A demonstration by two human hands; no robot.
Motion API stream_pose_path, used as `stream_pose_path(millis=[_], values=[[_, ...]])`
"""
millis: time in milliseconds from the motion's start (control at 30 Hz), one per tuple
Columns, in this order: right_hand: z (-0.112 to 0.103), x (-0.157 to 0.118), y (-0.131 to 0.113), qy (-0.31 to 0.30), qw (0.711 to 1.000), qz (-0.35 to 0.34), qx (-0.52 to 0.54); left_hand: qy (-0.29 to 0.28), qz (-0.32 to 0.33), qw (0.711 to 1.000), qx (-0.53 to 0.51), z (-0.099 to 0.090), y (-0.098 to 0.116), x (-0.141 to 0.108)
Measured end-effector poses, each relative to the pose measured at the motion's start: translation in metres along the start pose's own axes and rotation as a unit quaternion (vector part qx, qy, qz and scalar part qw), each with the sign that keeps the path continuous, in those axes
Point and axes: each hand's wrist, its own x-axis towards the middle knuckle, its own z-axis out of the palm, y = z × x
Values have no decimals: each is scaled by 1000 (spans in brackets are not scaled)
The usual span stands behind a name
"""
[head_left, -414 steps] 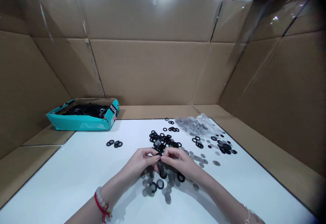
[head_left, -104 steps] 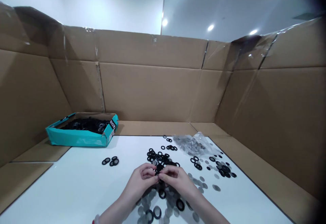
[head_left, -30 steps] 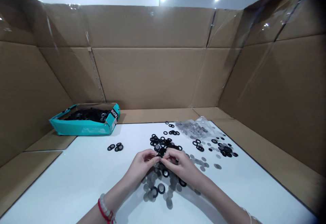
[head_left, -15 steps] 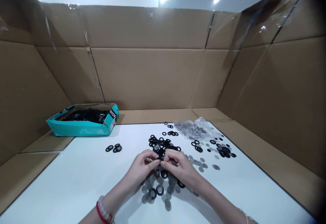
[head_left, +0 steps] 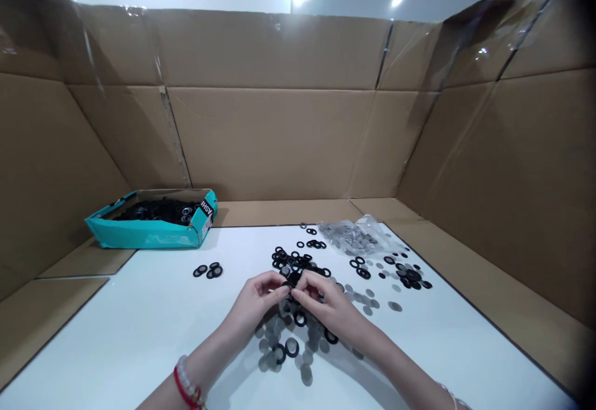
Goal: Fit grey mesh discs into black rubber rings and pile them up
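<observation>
My left hand [head_left: 258, 298] pinches a black ring [head_left: 287, 285] between thumb and forefinger. From the other side my right hand [head_left: 326, 298] is closed, with its fingertips at the same ring, which the fingers partly hide. Any disc inside that ring is too small to make out. Just beyond my fingers lies a heap of black rings [head_left: 293, 261]. Below and between my hands are scattered translucent grey discs [head_left: 306, 374] and a few loose rings, among them a black ring with a grey centre [head_left: 292, 347].
A teal box [head_left: 149, 236] of black parts stands at back left. Several grey-centred rings [head_left: 214, 271] sit left of the heap. At right are a clear plastic bag [head_left: 354, 236] of discs and a pile of black pieces [head_left: 410, 277]. Cardboard walls [head_left: 279, 143] enclose the white table [head_left: 162, 329].
Both hands have shifted slightly away from me and to the left, the left hand a little more. The loose rings and discs on the table look unchanged.
</observation>
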Motion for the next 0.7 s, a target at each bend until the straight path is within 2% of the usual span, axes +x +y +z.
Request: stream_pose_path(millis=[67, 133, 233, 300, 433, 700], values=[[1, 1, 2, -18, 999, 27, 23, 41, 85, 993, 71, -1, 1, -2], [2, 1, 4, -50, 996, 37, 67, 58, 168, 973, 149, -2, 2, -5], [2, 2, 5, -59, 993, 31, 101, 42, 220, 952, 211, -1, 3, -8], [2, 2, 6, -35, 996, 26, 83, 25, 195, 963, 182, 0, 4, -8], [1, 2, 8, -12, 1000, 12, 26, -12, 64, 997, 50, 3, 3, -5], [5, -1, 12, -62, 998, 14, 12, -19, -20, 999, -19, 2, -4, 2]])
